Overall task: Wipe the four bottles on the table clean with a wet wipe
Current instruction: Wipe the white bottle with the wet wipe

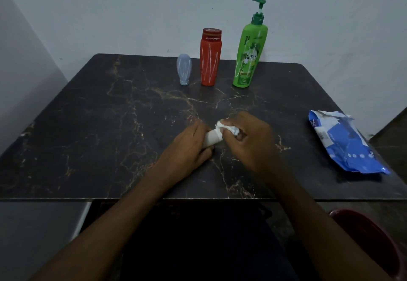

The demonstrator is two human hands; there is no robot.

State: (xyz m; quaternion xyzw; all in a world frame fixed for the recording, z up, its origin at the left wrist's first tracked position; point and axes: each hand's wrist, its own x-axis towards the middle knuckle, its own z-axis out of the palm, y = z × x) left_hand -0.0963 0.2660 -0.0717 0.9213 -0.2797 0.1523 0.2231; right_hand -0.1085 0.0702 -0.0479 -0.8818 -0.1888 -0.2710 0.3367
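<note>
Over the near middle of the dark marbled table [110,126], the left hand [189,141] has its fingers curled round a small white bottle [211,137] held sideways. The right hand [253,141] pinches a bunched wet wipe [222,126] against its end. A blue wipes pack [345,144] lies off right. Farther back stand a clear bottle [184,69], a red bottle [210,58] and a green pump bottle [250,53]

A dark, gold-veined table [105,130] stands against a plain pale wall [132,7] — the light dim and bluish.
</note>
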